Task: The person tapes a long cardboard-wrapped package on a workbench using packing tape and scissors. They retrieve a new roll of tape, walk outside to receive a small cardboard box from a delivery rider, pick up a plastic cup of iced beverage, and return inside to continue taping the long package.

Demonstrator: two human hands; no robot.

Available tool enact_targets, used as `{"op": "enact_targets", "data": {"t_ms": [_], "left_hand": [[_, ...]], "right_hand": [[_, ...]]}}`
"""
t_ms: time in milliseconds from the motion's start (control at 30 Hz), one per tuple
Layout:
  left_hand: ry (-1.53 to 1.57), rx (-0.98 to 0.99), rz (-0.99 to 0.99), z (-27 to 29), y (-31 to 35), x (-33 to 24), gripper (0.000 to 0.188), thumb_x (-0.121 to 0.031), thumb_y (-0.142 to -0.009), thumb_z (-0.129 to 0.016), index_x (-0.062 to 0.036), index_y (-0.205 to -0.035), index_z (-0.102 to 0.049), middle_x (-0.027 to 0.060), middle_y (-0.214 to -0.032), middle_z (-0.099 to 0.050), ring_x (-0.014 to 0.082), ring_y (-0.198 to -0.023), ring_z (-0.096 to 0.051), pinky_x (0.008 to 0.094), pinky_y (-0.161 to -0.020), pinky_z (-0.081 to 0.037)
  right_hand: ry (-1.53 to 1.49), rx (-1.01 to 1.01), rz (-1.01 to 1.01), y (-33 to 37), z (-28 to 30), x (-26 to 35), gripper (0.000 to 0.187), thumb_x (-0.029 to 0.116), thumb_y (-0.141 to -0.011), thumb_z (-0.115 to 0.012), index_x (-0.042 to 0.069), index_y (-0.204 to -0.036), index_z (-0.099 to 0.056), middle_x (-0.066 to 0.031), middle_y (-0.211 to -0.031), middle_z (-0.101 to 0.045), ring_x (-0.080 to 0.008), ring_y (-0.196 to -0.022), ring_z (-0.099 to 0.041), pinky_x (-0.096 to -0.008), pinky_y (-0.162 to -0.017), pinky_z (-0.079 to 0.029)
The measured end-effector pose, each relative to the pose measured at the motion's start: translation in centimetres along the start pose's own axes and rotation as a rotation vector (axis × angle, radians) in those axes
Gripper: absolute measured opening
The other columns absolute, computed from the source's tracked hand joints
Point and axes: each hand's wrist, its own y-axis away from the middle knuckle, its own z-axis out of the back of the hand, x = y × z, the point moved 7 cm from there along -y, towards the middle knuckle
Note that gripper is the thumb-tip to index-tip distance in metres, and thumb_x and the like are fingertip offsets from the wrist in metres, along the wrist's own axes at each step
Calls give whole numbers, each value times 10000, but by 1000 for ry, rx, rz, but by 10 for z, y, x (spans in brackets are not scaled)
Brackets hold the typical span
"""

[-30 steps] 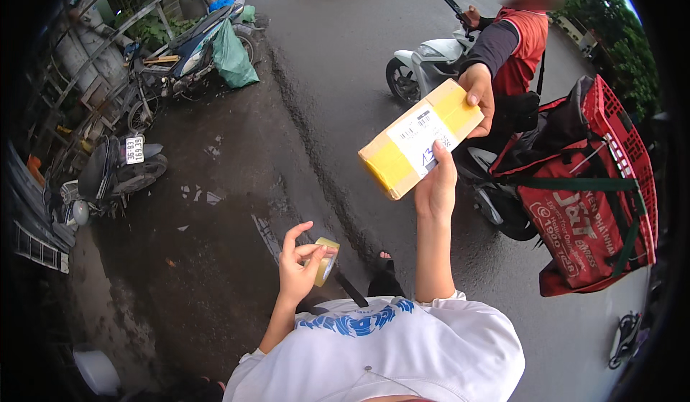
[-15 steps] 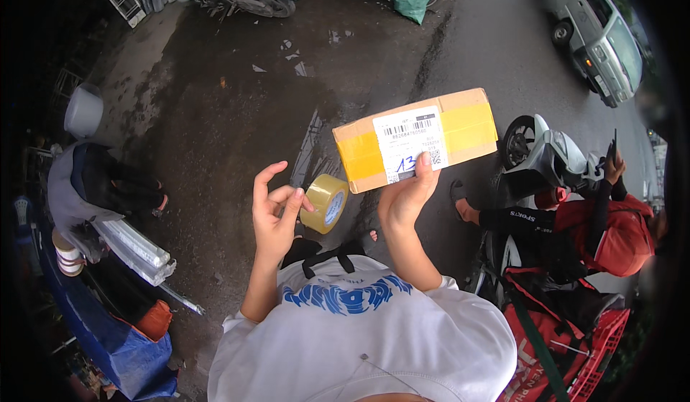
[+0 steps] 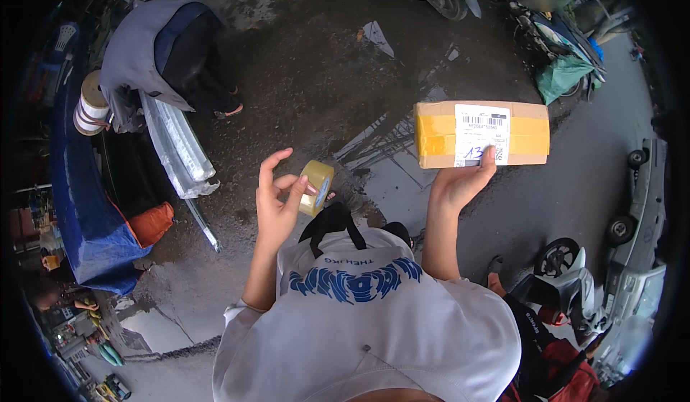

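A cardboard box [image 3: 437,154] with yellow tape around it and a white shipping label [image 3: 474,123] rests on my right hand [image 3: 460,186]. The right thumb presses over the label's lower edge, and the other fingers are hidden beneath the box. In my left hand [image 3: 279,199] is a roll of clear yellowish packing tape [image 3: 320,172], held at its rim with fingertips inside its core. My left index finger curls up, apart from the roll. A wide gap lies between the roll and the box.
A bent-over person in grey [image 3: 154,39] stands at far left beside silver-wrapped lengths [image 3: 176,147] and a blue tarp [image 3: 90,236]. Puddles [image 3: 402,179] lie on the wet ground ahead. At right are a parked motorbike [image 3: 564,276], a person in red and a silver vehicle [image 3: 640,222].
My view has turned left, so the surroundings shift rightward. The box has moved right and sits more level. The tape roll is slightly higher and tilted differently. Both hands keep their hold.
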Motion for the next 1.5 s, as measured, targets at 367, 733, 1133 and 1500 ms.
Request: {"op": "enact_targets", "data": {"t_ms": [367, 733, 1133, 1500], "left_hand": [[-7, -381, -32, 144, -167, 34, 488, -63, -960, -607, -29, -1374, -351, 155, -827, -730, 183, -835, -713, 289, -760, -537], [318, -97, 60, 113, -486, 81, 695, 20, -870, -701, -72, -1412, -276, 121, -888, -727, 153, -848, -698, 278, -812, -544], [386, -200, -143, 141, -848, 65, 615, -58, -915, -674, -87, -1412, -313, 118, -1042, -704, 193, -1034, -674, 343, -933, -506], [196, -611, 47, 264, -1093, 76, 559, -178, -924, -657, -99, -1389, -356, 75, -901, -692, 129, -840, -666, 272, -739, -523]], "right_hand": [[103, 24, -75, -95, -130, -146, 457, 233, -992, -532, -43, -1337, -413, -153, -1301, -537, -210, -1217, -529, -391, -1041, -423], [-53, 19, -85, -288, -318, -343, 577, 319, -985, -553, 14, -1431, -350, -122, -1393, -476, -222, -1286, -467, -414, -1093, -358], [-113, 228, -455, -418, -542, -571, 599, 402, -976, -524, 21, -1415, -378, -110, -1367, -504, -235, -1254, -487, -403, -1064, -377], [152, 624, -769, -531, -818, -859, 579, 398, -942, -601, 56, -1383, -446, -99, -1303, -561, -221, -1178, -548, -384, -1014, -439]]}}
